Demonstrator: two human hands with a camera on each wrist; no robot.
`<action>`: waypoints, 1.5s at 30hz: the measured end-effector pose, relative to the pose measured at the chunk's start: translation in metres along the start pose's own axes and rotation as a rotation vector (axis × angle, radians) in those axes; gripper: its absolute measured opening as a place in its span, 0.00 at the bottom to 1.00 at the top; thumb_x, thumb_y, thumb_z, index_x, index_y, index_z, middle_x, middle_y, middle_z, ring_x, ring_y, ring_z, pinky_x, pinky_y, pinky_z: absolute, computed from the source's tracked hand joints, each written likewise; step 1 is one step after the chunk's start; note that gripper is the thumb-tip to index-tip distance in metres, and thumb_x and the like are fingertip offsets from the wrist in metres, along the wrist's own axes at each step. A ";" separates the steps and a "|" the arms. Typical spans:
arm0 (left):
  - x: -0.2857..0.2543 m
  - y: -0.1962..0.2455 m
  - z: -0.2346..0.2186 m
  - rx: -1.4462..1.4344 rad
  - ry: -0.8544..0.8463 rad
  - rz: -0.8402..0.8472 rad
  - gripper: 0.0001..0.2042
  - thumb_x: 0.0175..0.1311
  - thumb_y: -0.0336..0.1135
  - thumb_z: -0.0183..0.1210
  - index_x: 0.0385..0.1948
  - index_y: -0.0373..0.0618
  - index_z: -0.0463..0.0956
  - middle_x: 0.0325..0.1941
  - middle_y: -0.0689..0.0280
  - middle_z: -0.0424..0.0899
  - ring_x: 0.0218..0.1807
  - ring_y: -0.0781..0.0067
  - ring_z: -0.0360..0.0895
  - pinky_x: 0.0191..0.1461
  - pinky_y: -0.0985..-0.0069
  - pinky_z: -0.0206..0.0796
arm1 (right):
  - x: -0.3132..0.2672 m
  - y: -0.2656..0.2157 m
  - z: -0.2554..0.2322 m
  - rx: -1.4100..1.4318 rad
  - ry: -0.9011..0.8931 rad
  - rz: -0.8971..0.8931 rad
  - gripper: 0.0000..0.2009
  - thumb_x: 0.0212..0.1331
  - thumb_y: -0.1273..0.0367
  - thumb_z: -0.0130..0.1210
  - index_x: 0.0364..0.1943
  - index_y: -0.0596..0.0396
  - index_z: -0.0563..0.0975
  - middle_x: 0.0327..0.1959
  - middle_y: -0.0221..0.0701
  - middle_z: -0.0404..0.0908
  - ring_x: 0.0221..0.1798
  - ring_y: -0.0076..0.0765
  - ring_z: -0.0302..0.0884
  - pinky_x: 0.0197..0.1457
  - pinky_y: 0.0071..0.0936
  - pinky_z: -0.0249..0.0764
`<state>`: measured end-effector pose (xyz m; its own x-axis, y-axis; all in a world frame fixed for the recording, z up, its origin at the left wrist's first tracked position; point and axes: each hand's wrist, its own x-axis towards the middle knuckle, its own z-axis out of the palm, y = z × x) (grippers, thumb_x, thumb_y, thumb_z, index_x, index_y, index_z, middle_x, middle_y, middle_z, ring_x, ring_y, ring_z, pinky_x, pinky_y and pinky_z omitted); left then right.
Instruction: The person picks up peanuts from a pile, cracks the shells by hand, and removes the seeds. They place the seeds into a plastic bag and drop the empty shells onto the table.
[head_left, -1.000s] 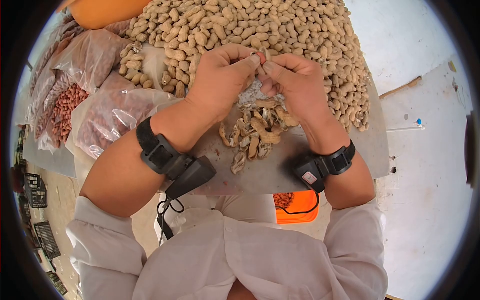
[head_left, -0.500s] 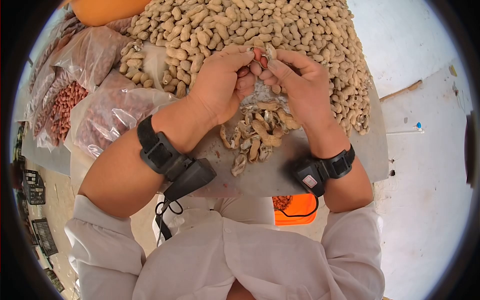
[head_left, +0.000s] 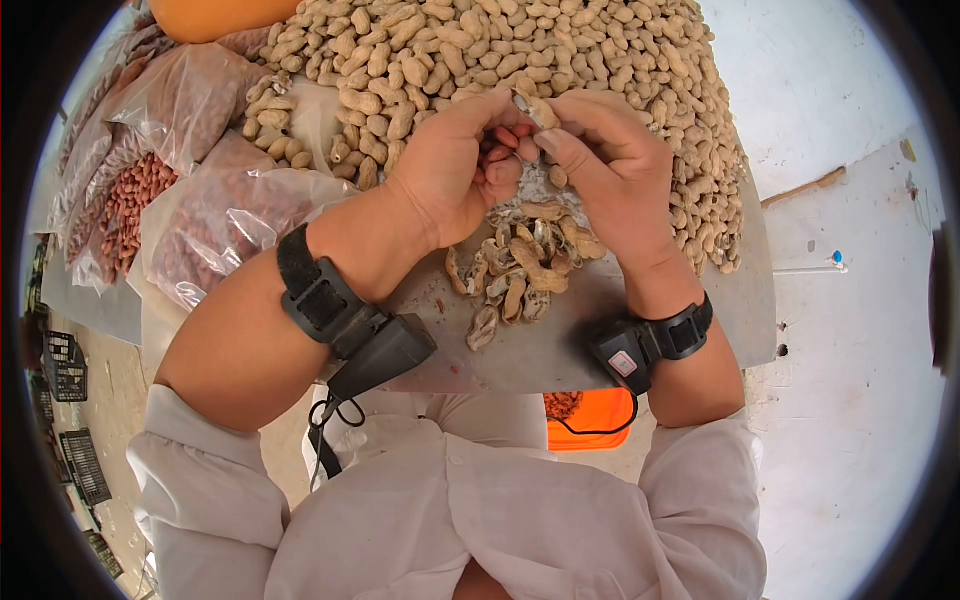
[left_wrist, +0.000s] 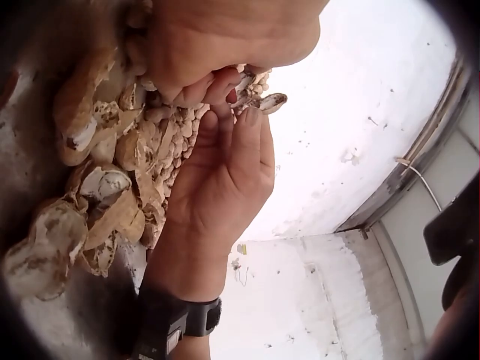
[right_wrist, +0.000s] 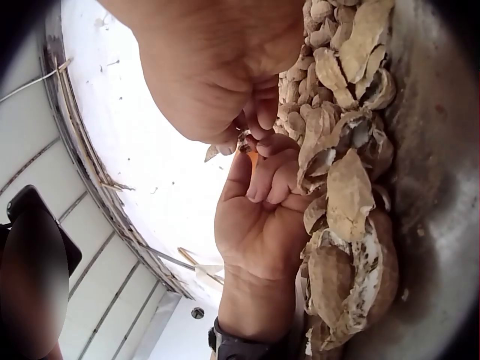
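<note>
Both hands meet in front of the peanut heap in the head view. My left hand (head_left: 435, 165) curls its lower fingers around several red peanut kernels (head_left: 503, 143), and its index fingertip is right at a peanut shell (head_left: 538, 108). My right hand (head_left: 615, 160) pinches that shell between thumb and index finger. In the left wrist view an opened shell half (left_wrist: 271, 102) sticks out past the right thumb tip. From the right wrist, the left palm (right_wrist: 259, 232) faces the camera with its fingers bent. Below the hands lies a small pile of broken shells (head_left: 525, 260).
Unshelled peanuts (head_left: 560, 50) are heaped across the back of the metal table (head_left: 430, 365). Clear bags of red kernels (head_left: 235, 215) stand at the left, an orange container (head_left: 220, 15) behind them. An orange tub (head_left: 590, 430) with kernels sits below the front edge.
The pod has come open, and red kernels that showed between the fingertips now lie within the left hand's fingers. The right hand has shifted slightly right, still holding the shell.
</note>
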<state>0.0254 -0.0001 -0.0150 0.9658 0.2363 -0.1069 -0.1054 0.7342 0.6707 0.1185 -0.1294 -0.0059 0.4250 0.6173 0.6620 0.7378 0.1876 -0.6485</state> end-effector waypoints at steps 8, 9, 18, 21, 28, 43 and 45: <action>0.003 0.010 -0.010 -0.050 -0.008 0.181 0.10 0.63 0.38 0.50 0.25 0.42 0.71 0.19 0.70 0.69 0.16 0.83 0.57 0.19 0.84 0.48 | 0.002 -0.004 -0.014 0.431 -0.140 0.256 0.07 0.54 0.74 0.57 0.35 0.63 0.78 0.26 0.25 0.77 0.28 0.17 0.72 0.29 0.15 0.68; 0.004 0.012 -0.010 -0.062 0.006 0.197 0.10 0.63 0.37 0.50 0.25 0.42 0.71 0.19 0.71 0.69 0.16 0.83 0.57 0.19 0.83 0.48 | 0.002 -0.005 -0.015 0.449 -0.196 0.242 0.07 0.54 0.73 0.56 0.35 0.64 0.78 0.25 0.25 0.77 0.27 0.16 0.71 0.28 0.16 0.67; 0.007 0.009 -0.011 -0.064 0.005 0.222 0.09 0.63 0.36 0.50 0.26 0.41 0.72 0.20 0.71 0.68 0.17 0.82 0.56 0.21 0.82 0.48 | 0.004 0.012 -0.008 -0.320 -0.444 0.041 0.08 0.54 0.68 0.52 0.36 0.53 0.79 0.29 0.35 0.76 0.33 0.38 0.75 0.37 0.30 0.70; 0.008 0.007 -0.011 -0.063 0.009 0.219 0.10 0.64 0.37 0.50 0.28 0.41 0.72 0.21 0.71 0.70 0.16 0.84 0.56 0.20 0.84 0.48 | 0.001 0.009 0.000 -0.487 -0.506 0.021 0.09 0.55 0.70 0.52 0.40 0.52 0.77 0.29 0.35 0.73 0.35 0.41 0.72 0.39 0.31 0.68; 0.006 0.006 -0.011 -0.024 -0.028 0.211 0.09 0.65 0.37 0.49 0.30 0.42 0.72 0.21 0.72 0.70 0.16 0.85 0.55 0.20 0.86 0.47 | 0.001 0.005 0.003 -0.612 -0.495 0.040 0.07 0.50 0.66 0.55 0.33 0.50 0.76 0.31 0.36 0.75 0.36 0.47 0.75 0.39 0.39 0.71; 0.002 0.003 -0.001 0.164 0.033 0.177 0.03 0.61 0.30 0.55 0.32 0.41 0.74 0.21 0.76 0.67 0.18 0.88 0.55 0.20 0.88 0.47 | 0.004 0.006 -0.013 -0.148 -0.077 0.337 0.08 0.49 0.71 0.60 0.33 0.58 0.76 0.25 0.31 0.78 0.27 0.25 0.76 0.30 0.22 0.71; 0.001 0.002 -0.001 0.184 0.001 0.153 0.03 0.60 0.29 0.56 0.33 0.42 0.75 0.21 0.76 0.68 0.18 0.88 0.57 0.19 0.88 0.48 | 0.006 0.001 -0.016 0.001 -0.055 0.342 0.09 0.50 0.72 0.61 0.34 0.59 0.76 0.26 0.28 0.78 0.29 0.18 0.75 0.31 0.18 0.71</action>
<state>0.0256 0.0018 -0.0144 0.9417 0.3365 0.0055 -0.2054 0.5618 0.8014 0.1305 -0.1379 0.0031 0.6184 0.6848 0.3855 0.5571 -0.0361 -0.8297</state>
